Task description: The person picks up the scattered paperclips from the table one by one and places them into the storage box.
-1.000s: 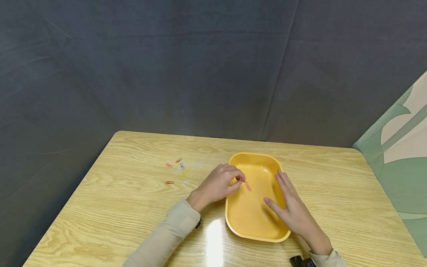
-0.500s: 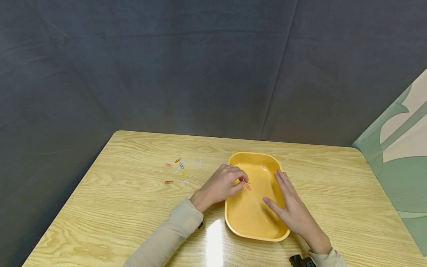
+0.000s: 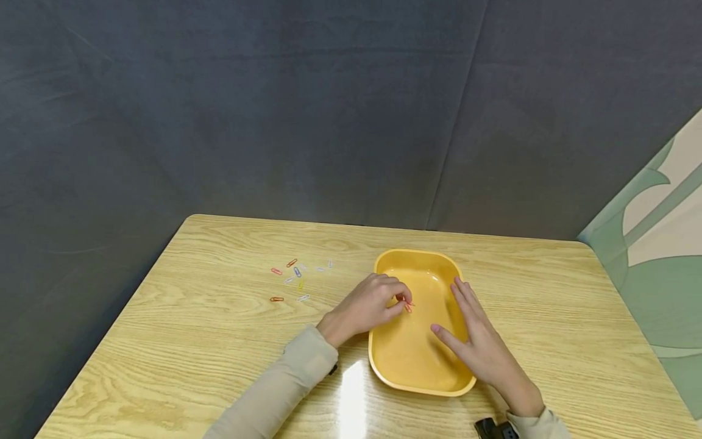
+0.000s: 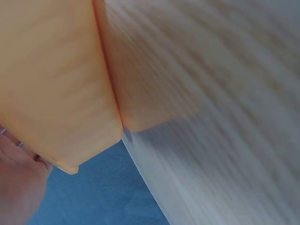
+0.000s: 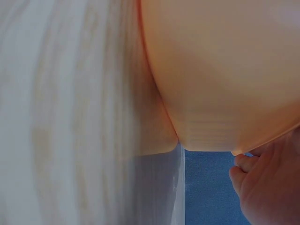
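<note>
Red paper clip (image 3: pixel 408 308) at the fingertips of the left hand (image 3: pixel 370 306): through the head view I see it above the inside of the yellow tray (image 3: pixel 419 366), nearer the left wall, with the thumb and forefinger pinched together on it. Another red bit pokes out beside it; I can't tell whether the two are linked. On the right hand (image 3: pixel 479 344) I see the fingers straight and lying at the tray's right rim, the thumb spread apart from them over the inside. Left of the tray, I have loose paper clips (image 3: pixel 297 272) scattered on the tabletop (image 3: pixel 548 317).
</note>
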{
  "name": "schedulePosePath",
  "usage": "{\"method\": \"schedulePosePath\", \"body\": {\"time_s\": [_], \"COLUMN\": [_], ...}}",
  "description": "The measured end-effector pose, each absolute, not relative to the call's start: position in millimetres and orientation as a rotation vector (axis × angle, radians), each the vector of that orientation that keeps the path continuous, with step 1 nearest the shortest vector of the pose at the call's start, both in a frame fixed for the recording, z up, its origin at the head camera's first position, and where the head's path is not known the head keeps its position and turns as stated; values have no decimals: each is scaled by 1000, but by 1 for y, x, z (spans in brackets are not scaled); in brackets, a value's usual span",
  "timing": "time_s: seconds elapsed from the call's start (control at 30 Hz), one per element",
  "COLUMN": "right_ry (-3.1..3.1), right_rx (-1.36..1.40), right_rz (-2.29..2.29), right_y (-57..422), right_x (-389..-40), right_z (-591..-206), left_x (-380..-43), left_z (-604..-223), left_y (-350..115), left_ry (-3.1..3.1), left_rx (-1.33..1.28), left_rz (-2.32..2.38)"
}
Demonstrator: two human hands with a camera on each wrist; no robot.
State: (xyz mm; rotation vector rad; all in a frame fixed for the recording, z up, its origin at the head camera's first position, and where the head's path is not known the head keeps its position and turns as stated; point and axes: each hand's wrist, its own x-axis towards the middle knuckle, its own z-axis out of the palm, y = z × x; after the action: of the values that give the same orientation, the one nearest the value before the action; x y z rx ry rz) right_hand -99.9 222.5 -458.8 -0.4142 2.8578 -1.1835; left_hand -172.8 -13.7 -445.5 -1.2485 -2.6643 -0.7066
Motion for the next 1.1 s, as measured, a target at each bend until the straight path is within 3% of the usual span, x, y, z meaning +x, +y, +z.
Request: {"method": "schedulePosePath", "body": {"time_s": [1.1], "right_ry": [2850], "right_rx": [-383], "right_rz": [-1163], "right_y": [222], "right_x": [-99], "right_z": [-456], "left_x": [-171], "left_z": [-448], "left_y": [-6], "left_ry": [-2846], "left_rx": [-1222], "left_rz": [-479]}}
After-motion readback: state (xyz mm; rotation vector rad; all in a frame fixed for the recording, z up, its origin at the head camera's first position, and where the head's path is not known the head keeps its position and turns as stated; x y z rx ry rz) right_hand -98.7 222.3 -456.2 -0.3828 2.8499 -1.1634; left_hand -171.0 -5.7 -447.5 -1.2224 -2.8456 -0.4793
